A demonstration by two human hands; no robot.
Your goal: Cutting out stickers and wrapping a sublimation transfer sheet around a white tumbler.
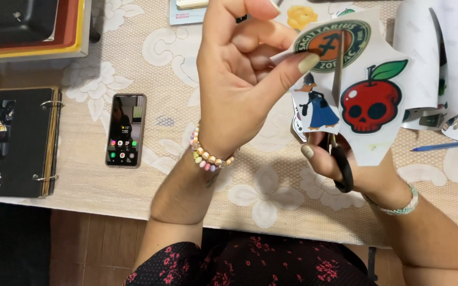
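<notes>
Right hand (345,164) was mostly hidden behind the sticker sheet (369,114); only thumb, part of palm & wrist showed. Scissors (339,159): handles largely covered by sheet & fingers, blade tip lost against the round sticker. Left hand (239,79) fingertips ran past top edge. Phone (126,130) icons too small to tell. Black binder (22,143) was cut off at left edge, its stickers blurred. Stacked trays (33,26) cropped at top-left corner. Blue pen (446,145) ran off right edge. Curled white sheets (441,58) cropped top-right.

One head-worn camera looks steeply down from close above, facing the lace-covered table (149,58) edge, the person's lap at the bottom of its view.
</notes>
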